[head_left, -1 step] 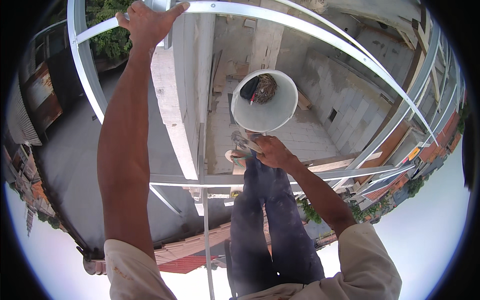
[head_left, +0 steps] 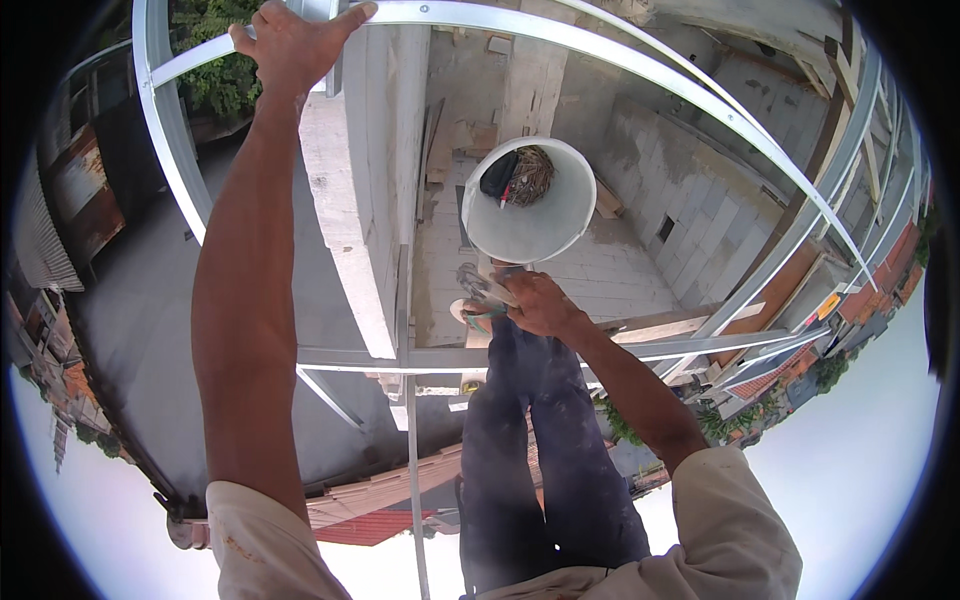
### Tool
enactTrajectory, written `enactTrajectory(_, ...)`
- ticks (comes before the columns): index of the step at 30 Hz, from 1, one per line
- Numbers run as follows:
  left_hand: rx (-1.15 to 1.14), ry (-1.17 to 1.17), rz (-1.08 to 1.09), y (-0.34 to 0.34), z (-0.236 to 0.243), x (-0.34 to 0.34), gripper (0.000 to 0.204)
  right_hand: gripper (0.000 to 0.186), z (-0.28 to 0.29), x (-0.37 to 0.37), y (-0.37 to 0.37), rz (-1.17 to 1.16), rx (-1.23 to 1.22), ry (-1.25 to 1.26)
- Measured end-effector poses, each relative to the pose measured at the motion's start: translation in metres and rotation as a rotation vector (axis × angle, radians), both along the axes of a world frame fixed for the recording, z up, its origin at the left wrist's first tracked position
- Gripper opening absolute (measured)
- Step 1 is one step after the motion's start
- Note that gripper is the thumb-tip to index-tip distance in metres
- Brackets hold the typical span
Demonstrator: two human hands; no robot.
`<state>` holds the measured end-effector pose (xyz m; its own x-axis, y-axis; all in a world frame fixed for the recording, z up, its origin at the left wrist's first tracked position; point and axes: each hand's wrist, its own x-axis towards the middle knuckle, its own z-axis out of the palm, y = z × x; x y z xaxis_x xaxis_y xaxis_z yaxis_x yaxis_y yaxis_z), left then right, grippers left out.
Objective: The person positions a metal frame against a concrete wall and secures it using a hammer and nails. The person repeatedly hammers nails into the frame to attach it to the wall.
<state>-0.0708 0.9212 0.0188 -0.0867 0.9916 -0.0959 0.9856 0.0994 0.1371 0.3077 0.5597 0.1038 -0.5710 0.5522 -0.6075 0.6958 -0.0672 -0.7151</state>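
Observation:
My left hand (head_left: 290,50) grips the silvery metal roof beam (head_left: 480,17) at the upper left, its thumb stretched along the top. Lower down, near the middle, my right hand (head_left: 543,303) is closed round the pale handle of a hammer (head_left: 480,284), whose grey head is slightly blurred and points left. Just above that hand is a whitish bucket (head_left: 530,232). Inside it lie a heap of thin brown pieces (head_left: 531,178), perhaps nails, a black item (head_left: 497,178) and a small red-and-white stick.
A sandalled foot (head_left: 478,312) is below the bucket, high over block walls (head_left: 690,225) and a floor. Another metal bar (head_left: 450,360) crosses under my legs. A pale wooden post (head_left: 345,220) stands at left, beside a grey roof surface (head_left: 250,290).
The hammer's head has shifted slightly left and blurred, with a small movement of my right hand. My left hand stays on the beam.

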Motion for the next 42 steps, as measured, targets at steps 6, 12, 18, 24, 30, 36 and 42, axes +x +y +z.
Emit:
enactTrajectory(6,-0.024,-0.054,0.105,-0.001,0.007,-0.005,0.121,0.071,-0.013,-0.025,-0.019,0.065,0.172,-0.137)
enactTrajectory(12,-0.055,-0.121,0.246,0.003,0.04,0.032,0.108,0.067,-0.045,-0.021,-0.04,-0.047,0.056,-0.183)
enactTrajectory(18,-0.001,-0.025,-0.002,-0.003,0.013,0.007,0.129,0.045,-0.033,-0.026,-0.015,0.034,-0.142,-0.234)
enactTrajectory(24,-0.038,0.03,0.087,-0.006,0.025,0.017,0.122,0.046,0.027,-0.02,0.03,0.063,-0.144,-0.135)
enactTrajectory(30,-0.042,0.018,0.117,-0.004,0.041,0.022,0.115,0.037,0.075,0.004,0.077,-0.053,-0.092,-0.182)
enactTrajectory(36,-0.165,-0.116,0.26,0.004,0.06,0.034,0.103,0.026,0.149,0.03,0.125,-0.464,-0.417,-0.114)
enactTrajectory(42,-0.127,-0.211,0.285,0.002,0.072,0.035,0.104,0.014,0.267,0.056,0.197,-0.855,-0.468,0.043)
